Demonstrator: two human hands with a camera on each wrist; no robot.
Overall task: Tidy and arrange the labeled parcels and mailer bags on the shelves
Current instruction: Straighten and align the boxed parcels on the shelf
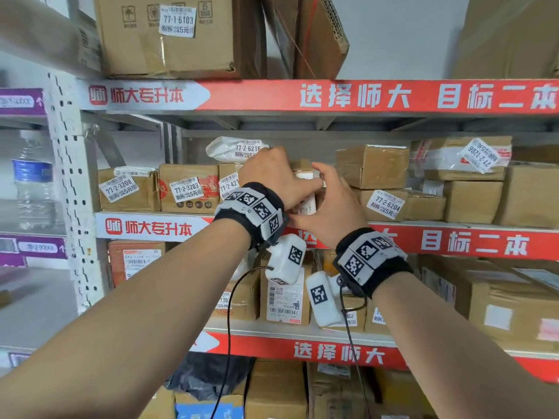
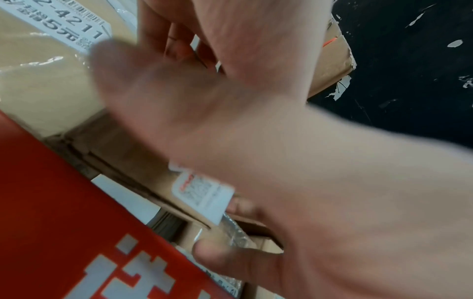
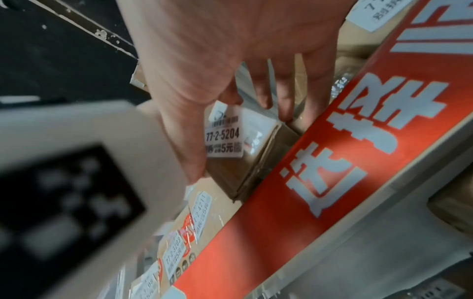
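A small brown parcel point(image 1: 306, 204) labelled 77-2-5204 point(image 3: 225, 142) stands on the middle shelf point(image 1: 453, 241), between the box 77-2-4211 point(image 1: 228, 186) and the box 77-2-6204 point(image 1: 384, 204). My left hand point(image 1: 279, 175) reaches over its top with fingers curled behind it and the thumb along the front. My right hand point(image 1: 329, 201) grips it from the right, with the thumb on the label side and the fingers point(image 3: 284, 101) on the far side. Both hands hide most of the parcel in the head view. A white mailer bag 77-2-6216 point(image 1: 237, 148) lies on the boxes just left of my left hand.
Boxes 77-2-3208 point(image 1: 122, 189) and 77-2-3203 point(image 1: 188, 189) line the shelf's left part. Stacked cartons point(image 1: 373, 166) fill the right. A large box 77-1-6103 point(image 1: 169, 34) sits on the shelf above, with more parcels point(image 1: 284, 294) below. A water bottle point(image 1: 33, 182) stands on the neighbouring rack.
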